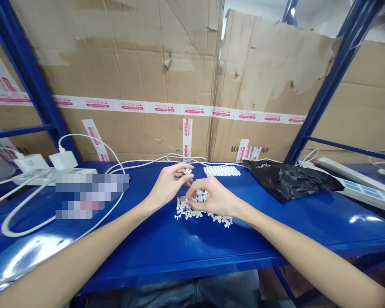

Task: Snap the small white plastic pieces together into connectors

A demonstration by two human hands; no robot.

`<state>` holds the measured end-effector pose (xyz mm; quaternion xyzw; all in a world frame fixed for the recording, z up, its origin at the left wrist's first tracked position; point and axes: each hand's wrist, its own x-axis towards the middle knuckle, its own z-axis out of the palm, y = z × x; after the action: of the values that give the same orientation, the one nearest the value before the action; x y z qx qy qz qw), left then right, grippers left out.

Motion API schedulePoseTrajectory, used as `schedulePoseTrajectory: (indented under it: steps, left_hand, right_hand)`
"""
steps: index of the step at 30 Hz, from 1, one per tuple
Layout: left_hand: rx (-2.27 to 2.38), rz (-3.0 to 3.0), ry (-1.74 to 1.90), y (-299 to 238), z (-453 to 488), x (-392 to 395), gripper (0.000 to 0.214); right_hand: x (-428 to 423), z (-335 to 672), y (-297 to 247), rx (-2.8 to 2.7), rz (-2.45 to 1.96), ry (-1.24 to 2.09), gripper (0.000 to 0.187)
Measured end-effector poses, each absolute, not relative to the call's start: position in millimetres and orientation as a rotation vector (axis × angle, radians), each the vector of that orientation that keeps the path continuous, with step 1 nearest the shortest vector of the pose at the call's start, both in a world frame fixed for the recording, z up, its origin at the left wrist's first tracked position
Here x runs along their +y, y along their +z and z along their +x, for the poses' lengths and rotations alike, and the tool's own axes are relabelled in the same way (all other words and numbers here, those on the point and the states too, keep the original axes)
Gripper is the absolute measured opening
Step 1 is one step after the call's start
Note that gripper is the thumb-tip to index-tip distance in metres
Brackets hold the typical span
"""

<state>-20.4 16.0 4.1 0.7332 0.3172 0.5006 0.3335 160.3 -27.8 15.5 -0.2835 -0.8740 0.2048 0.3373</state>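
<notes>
My left hand (170,183) is closed on a small white block with dark markings (188,170), pinched between thumb and fingers above the blue table. Just right of it, my right hand (213,196) curls with thumb and forefinger together; whether anything sits in that pinch is too small to tell. Below and behind the right hand lie several similar white blocks (181,202), partly hidden by it. Tiny loose white pieces (223,220) are scattered in front of them. Farther back, a group of white pieces (222,171) stands in neat rows.
A black plastic bag (295,179) lies at the right beside long white boxes (365,190). White chargers (63,159) on a power strip and loose cables (28,234) occupy the left. Cardboard sheets (131,64) line the back between blue metal posts (327,90).
</notes>
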Motion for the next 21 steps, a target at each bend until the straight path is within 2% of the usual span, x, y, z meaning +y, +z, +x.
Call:
schedulePoseTrajectory:
  steps: [6, 12, 16, 21]
  left_hand:
    - [0.832, 2.005, 1.323, 4.0, -22.1, 15.3, 0.021]
    - [0.825, 2.119, 1.311, 7.5, -22.3, 9.2, 0.016]
    - [0.802, 2.150, 1.342, 9.2, -21.6, 6.7, 0.016]
    - [0.805, 2.151, 1.325, 11.0, -20.0, 3.2, 0.019]
  right_hand:
    - [-25.1, 165.7, 20.6, -2.202, -0.742, 0.619, 0.017]
    - [-12.6, 171.8, 24.4, -1.824, -0.776, 0.723, 0.012]
    - [-8.3, 172.3, 20.6, -1.762, -0.789, 0.714, 0.014]
    - [-5.7, 172.9, 16.8, -1.726, -0.757, 0.713, 0.009]
